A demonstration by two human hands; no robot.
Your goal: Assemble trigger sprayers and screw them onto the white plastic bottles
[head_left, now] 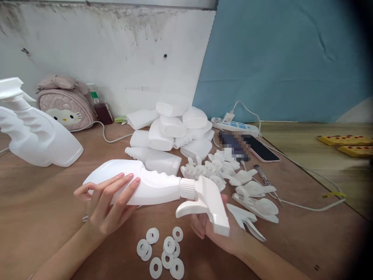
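A white spray bottle lies sideways in the air above the table, its white trigger spray head fitted on the neck and pointing right. My left hand is wrapped around the bottle's body. Behind and below the spray head, my right hand grips it with curled fingers, partly hidden by the head. Several flat white ring washers lie on the table between my forearms. To the right of the bottle sit several loose white trigger spray heads.
White bottles without heads are piled at the back. Headed spray bottles lie at the left, near a pink bag. A phone, a power strip, a white cable and a screwdriver-like tool are on the right.
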